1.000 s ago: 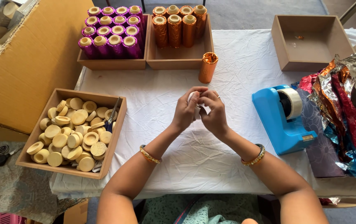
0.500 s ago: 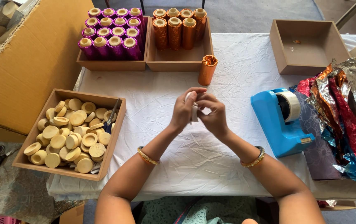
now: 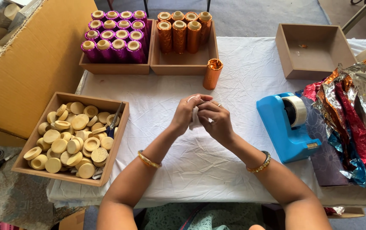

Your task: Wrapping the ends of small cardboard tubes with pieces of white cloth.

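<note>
Left hand (image 3: 186,114): curling its fingers together around a small pale piece (image 3: 194,120), pinching it from the 9 o'clock side, probably so it stays put while the other hand is working on it.
Right hand (image 3: 217,121): meeting the left from 3 o'clock, fingers bent and closing on the same piece; a ring is showing on one finger.
Small pale piece: sitting between both hands above the middle of the white cloth (image 3: 200,162); it is looking whitish and mostly hidden, so I cannot tell its shape.
Orange foil tube (image 3: 212,73): standing upright at 12 o'clock from the hands, apart from them, just in front of its tray.
Tray of orange tubes (image 3: 184,67): lying at 12 o'clock, with a tray of purple tubes (image 3: 115,67) beside it at 11.
Box of wooden discs (image 3: 117,140): waiting at 9 o'clock, within the left arm's reach.
Blue tape dispenser (image 3: 283,125): sitting at 3 o'clock, near the right hand; crumpled foil sheets (image 3: 349,115) are lying beyond it.
</note>
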